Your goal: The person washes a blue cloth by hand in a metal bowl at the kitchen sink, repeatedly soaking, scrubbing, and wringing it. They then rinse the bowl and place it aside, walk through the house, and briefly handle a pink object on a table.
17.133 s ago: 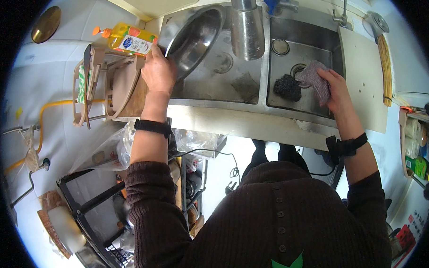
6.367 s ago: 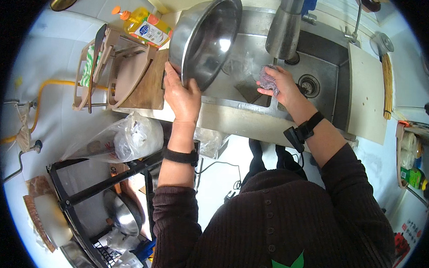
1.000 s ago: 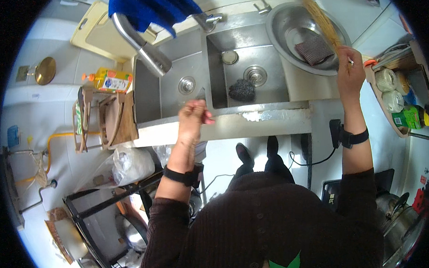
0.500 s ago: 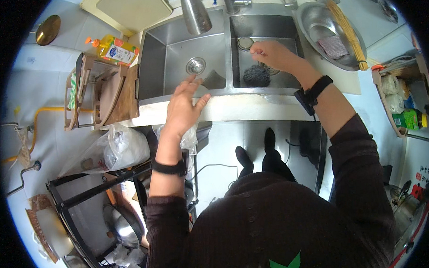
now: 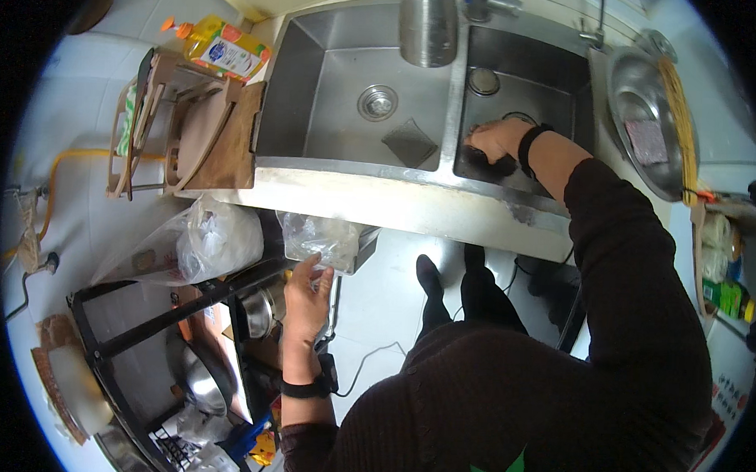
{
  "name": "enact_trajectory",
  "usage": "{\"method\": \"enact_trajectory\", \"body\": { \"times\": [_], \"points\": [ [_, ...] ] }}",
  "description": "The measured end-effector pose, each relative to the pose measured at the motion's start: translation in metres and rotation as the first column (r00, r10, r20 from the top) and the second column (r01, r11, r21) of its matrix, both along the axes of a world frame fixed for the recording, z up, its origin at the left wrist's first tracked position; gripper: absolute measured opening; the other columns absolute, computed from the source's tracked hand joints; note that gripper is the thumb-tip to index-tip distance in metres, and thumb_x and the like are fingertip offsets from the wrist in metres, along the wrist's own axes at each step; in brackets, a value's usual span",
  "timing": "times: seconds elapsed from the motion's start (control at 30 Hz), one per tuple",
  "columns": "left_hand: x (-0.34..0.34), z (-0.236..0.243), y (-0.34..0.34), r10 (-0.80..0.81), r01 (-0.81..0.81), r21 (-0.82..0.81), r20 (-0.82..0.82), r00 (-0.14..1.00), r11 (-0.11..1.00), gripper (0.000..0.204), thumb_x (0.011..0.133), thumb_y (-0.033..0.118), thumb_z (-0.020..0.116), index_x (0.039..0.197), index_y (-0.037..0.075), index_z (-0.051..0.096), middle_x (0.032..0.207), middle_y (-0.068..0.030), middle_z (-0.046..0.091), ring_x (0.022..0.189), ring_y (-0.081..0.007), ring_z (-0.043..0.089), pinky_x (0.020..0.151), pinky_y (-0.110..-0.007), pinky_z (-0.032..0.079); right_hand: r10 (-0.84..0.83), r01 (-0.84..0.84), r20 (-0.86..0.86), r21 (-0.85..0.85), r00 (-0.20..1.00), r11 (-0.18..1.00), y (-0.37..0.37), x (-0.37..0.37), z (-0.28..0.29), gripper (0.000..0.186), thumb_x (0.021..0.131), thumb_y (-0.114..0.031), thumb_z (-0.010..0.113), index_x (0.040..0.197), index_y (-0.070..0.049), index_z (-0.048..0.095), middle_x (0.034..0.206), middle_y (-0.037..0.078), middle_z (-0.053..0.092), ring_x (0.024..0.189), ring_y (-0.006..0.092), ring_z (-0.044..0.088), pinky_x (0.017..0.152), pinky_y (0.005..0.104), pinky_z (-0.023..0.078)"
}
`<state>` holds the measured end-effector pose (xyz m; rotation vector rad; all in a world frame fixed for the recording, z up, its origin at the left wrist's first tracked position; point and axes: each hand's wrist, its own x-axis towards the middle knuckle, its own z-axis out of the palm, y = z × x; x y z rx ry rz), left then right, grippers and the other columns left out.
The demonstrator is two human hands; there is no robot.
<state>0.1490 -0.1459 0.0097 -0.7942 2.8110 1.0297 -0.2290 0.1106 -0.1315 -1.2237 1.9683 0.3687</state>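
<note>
My right hand (image 5: 498, 139) reaches into the right sink basin (image 5: 578, 122), closed on a dark, curly scouring pad (image 5: 479, 162) near the drain. My left hand (image 5: 308, 296) is low in front of the counter, just below a clear plastic bag (image 5: 316, 234), with fingers apart and slightly curved, holding nothing. The left basin (image 5: 291, 108) has a grey square cloth or pad (image 5: 409, 143) on its bottom, beside the drain. To the right of the sink, a steel bowl (image 5: 626, 82) holds a pinkish-grey cloth (image 5: 646, 141), with a bundle of straw-like sticks (image 5: 678, 113) lying along its rim.
A steel tap (image 5: 427, 30) hangs over the sink. A yellow soap bottle (image 5: 222, 47) and a beige rack (image 5: 190, 138) stand at the left. Below are a white bag (image 5: 220, 239) and a black shelf (image 5: 141, 336). A black cable (image 5: 374, 348) lies on the floor.
My right hand has released the stick bundle by the bowl and moved left, down into the right basin onto the scouring pad. My left hand has dropped from the sink to below the counter edge.
</note>
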Motion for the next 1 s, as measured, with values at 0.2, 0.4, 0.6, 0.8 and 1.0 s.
{"method": "enact_trajectory", "body": {
  "times": [0.2,0.4,0.6,0.8,1.0],
  "points": [
    [0.004,-0.01,0.009,0.035,-0.036,0.094,0.009,0.999,0.995,0.035,0.091,0.016,0.065,0.119,-0.004,0.058,0.106,-0.0212,0.065,0.083,-0.0255,0.069,0.066,-0.032,0.052,0.057,-0.056,-0.018,0.033,0.998,0.998,-0.007,0.001,-0.033,0.071,0.081,-0.006,0.063,0.145,-0.015,0.035,0.144,0.012,0.044,0.126,0.0316,0.05,0.097,0.0457,0.047],
    [0.0,-0.016,0.007,-0.027,0.03,0.101,-0.031,0.999,0.994,0.035,0.09,0.017,0.066,0.117,-0.004,0.059,0.105,-0.0217,0.066,0.083,-0.0288,0.069,0.072,-0.035,0.054,-0.146,0.128,-0.072,-0.205,0.987,0.97,0.013,-0.01,0.006,0.017,0.077,0.001,0.061,0.092,0.003,0.067,0.102,0.023,0.066,0.098,0.0382,0.064,0.08,0.0454,0.053],
    [-0.018,-0.013,0.011,-0.125,0.134,0.161,-0.068,0.99,0.978,0.035,0.092,0.019,0.065,0.118,-0.003,0.059,0.107,-0.0194,0.067,0.085,-0.0252,0.07,0.072,-0.033,0.054,-0.501,0.369,-0.156,-0.5,0.851,0.783,0.055,-0.018,0.052,0.019,0.074,-0.006,0.062,0.09,0.001,0.068,0.098,0.023,0.066,0.088,0.0391,0.065,0.076,0.0464,0.052],
    [-0.03,-0.002,0.018,-0.235,0.255,0.155,-0.137,0.962,0.955,0.035,0.091,0.018,0.066,0.118,-0.003,0.059,0.108,-0.0214,0.066,0.087,-0.0271,0.07,0.072,-0.034,0.054,-0.819,0.681,0.322,-0.724,0.475,0.11,0.108,0.024,0.124,0.026,0.079,-0.018,0.068,0.092,0.004,0.064,0.079,0.02,0.065,0.079,0.0292,0.068,0.064,0.0411,0.053],
    [-0.024,0.005,0.025,-0.235,0.261,0.152,-0.168,0.957,0.953,0.035,0.091,0.02,0.066,0.115,-0.004,0.06,0.105,-0.0214,0.067,0.085,-0.0261,0.069,0.07,-0.033,0.054,-0.503,0.372,0.856,-0.509,0.12,-0.776,0.198,0.019,0.197,0.028,0.086,-0.02,0.072,0.091,0.006,0.061,0.067,0.007,0.057,0.046,0.0132,0.052,0.043,0.0282,0.044]
  ]
}}
